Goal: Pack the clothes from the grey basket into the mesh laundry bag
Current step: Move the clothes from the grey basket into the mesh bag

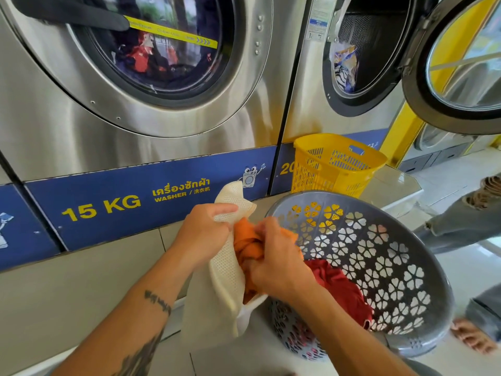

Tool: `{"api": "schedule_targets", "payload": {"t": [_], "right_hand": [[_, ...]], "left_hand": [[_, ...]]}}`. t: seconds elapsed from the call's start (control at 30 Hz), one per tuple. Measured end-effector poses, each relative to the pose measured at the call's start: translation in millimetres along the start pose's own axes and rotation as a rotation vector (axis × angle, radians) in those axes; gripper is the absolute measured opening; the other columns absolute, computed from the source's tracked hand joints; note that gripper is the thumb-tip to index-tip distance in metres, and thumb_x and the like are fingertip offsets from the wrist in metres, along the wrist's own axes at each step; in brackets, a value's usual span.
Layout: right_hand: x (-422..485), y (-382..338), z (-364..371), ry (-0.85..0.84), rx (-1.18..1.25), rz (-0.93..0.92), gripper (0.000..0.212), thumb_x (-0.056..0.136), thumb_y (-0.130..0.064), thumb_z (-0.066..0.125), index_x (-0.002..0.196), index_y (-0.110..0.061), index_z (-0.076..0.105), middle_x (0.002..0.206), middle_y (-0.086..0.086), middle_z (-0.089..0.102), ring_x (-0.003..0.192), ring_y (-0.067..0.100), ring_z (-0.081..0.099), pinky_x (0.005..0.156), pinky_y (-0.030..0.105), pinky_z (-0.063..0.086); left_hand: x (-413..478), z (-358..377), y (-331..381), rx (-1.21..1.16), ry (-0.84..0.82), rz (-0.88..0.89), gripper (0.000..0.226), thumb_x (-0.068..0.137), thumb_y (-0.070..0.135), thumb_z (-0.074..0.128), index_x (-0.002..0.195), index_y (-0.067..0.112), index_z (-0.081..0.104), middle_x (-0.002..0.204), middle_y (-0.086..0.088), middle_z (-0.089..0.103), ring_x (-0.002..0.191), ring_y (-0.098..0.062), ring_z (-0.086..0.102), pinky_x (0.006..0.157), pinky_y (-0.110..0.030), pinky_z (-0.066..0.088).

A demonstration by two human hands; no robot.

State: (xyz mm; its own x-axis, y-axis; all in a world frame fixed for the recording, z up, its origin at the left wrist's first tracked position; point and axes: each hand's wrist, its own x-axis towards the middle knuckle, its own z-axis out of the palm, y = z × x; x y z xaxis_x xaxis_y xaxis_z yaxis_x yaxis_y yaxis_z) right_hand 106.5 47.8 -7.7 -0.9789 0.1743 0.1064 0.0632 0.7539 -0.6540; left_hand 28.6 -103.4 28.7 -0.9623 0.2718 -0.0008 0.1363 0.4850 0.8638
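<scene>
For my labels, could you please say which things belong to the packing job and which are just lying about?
Job: mesh bag, orange garment, red garment, grey basket, left hand, right hand.
Lying about: yellow basket, washer, open washer.

The blue band (122, 210) under the left washer (67, 126) reads "15 KG" in yellow, then Thai script above "WASHER /" and Chinese characters, while the next blue panel (283, 173) shows "20", partly hidden behind a yellow basket (336, 164).

**Tight Quarters at the Washers**

The grey basket (360, 198) lies tilted, its mouth open above red clothes (344, 289). Washer fronts (81, 126) wall off the far side, a yellow basket (339, 165) stands just behind, and a bystander's legs (461, 221) crowd the right.
</scene>
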Motion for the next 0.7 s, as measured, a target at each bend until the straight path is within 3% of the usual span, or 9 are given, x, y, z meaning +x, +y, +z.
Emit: {"api": "schedule_targets", "payload": {"t": [0.03, 0.1, 0.13, 0.23, 0.33, 0.4, 0.47, 0.6, 0.7], "right_hand": [[-2, 0, 2, -0.169, -0.051, -0.017, 0.043, 0.071, -0.027, 0.062, 0.112, -0.030, 0.052, 0.093, -0.012, 0.067, 0.082, 0.003, 0.062, 0.066, 0.018, 0.049], [-2, 8, 5, -0.356, -0.142, -0.065, 0.045, 0.069, -0.024, 0.062, 0.112, -0.037, 0.061, 0.103, -0.019, 0.069, 0.094, 0.000, 0.064, 0.079, 0.022, 0.055], [0, 10, 4, -0.336, -0.131, -0.105, 0.042, 0.068, -0.021, 0.059, 0.106, -0.037, 0.065, 0.103, -0.021, 0.069, 0.097, 0.001, 0.063, 0.082, 0.027, 0.057], [9, 16, 2, -0.062, -0.122, -0.188, 0.045, 0.063, -0.017, 0.048, 0.100, -0.033, 0.069, 0.104, -0.018, 0.063, 0.107, 0.010, 0.057, 0.091, 0.035, 0.053], [9, 29, -8, -0.034, -0.191, 0.043, 0.072, 0.071, -0.032, 0.057, 0.140, -0.043, 0.040, 0.141, 0.000, 0.043, 0.132, 0.030, 0.038, 0.109, 0.046, 0.038], [6, 35, -13, -0.186, -0.020, 0.216, 0.082, 0.077, -0.034, 0.068, 0.146, -0.048, 0.025, 0.139, 0.007, 0.044, 0.122, 0.028, 0.045, 0.100, 0.040, 0.042], [4, 39, -8, -0.234, 0.115, 0.249, 0.075, 0.080, -0.027, 0.070, 0.140, -0.049, 0.031, 0.124, 0.003, 0.060, 0.103, 0.018, 0.058, 0.089, 0.033, 0.049], [7, 34, -4, -0.113, -0.188, 0.147, 0.049, 0.072, -0.028, 0.062, 0.116, -0.044, 0.049, 0.106, -0.005, 0.065, 0.095, 0.023, 0.065, 0.082, 0.042, 0.056], [3, 14, -4, 0.014, -0.410, -0.007, 0.044, 0.071, -0.026, 0.059, 0.113, -0.035, 0.055, 0.112, -0.004, 0.059, 0.101, 0.025, 0.062, 0.077, 0.036, 0.054]], "left_hand": [[0, -1, -1, 0.000, 0.008, -0.004, 0.048, 0.089, 0.007, 0.056, 0.127, 0.036, 0.064, 0.144, 0.007, 0.052, 0.100, 0.000, 0.054, 0.064, -0.011, 0.034], [0, -3, -3, 0.002, 0.018, -0.014, 0.051, 0.087, 0.006, 0.054, 0.126, 0.036, 0.064, 0.144, 0.006, 0.052, 0.115, -0.011, 0.055, 0.065, -0.013, 0.036], [0, -4, -4, 0.008, 0.018, -0.021, 0.051, 0.087, 0.005, 0.054, 0.126, 0.037, 0.064, 0.144, 0.005, 0.052, 0.111, -0.012, 0.058, 0.062, -0.013, 0.037], [-1, -3, -6, 0.019, 0.000, -0.030, 0.050, 0.089, 0.006, 0.054, 0.128, 0.037, 0.062, 0.143, 0.003, 0.054, 0.066, -0.008, 0.058, 0.046, -0.014, 0.041], [-2, -1, -7, 0.037, -0.009, -0.025, 0.049, 0.091, 0.006, 0.054, 0.129, 0.036, 0.062, 0.144, 0.002, 0.053, 0.060, -0.010, 0.057, 0.042, -0.013, 0.040], [-3, 0, -6, 0.054, -0.008, -0.022, 0.048, 0.092, 0.007, 0.054, 0.129, 0.037, 0.062, 0.146, 0.002, 0.051, 0.082, -0.014, 0.062, 0.049, -0.011, 0.038], [-4, 1, -4, 0.073, -0.005, -0.023, 0.047, 0.093, 0.008, 0.054, 0.130, 0.036, 0.061, 0.147, 0.003, 0.049, 0.090, -0.008, 0.057, 0.053, -0.009, 0.035], [-5, 2, -4, 0.078, -0.027, -0.020, 0.048, 0.094, 0.007, 0.053, 0.131, 0.036, 0.060, 0.148, 0.004, 0.046, 0.082, -0.001, 0.052, 0.050, -0.007, 0.036], [-4, 3, -6, 0.066, -0.035, 0.000, 0.048, 0.092, 0.006, 0.055, 0.129, 0.035, 0.062, 0.147, 0.003, 0.049, 0.120, -0.013, 0.053, 0.078, -0.016, 0.042]]}}
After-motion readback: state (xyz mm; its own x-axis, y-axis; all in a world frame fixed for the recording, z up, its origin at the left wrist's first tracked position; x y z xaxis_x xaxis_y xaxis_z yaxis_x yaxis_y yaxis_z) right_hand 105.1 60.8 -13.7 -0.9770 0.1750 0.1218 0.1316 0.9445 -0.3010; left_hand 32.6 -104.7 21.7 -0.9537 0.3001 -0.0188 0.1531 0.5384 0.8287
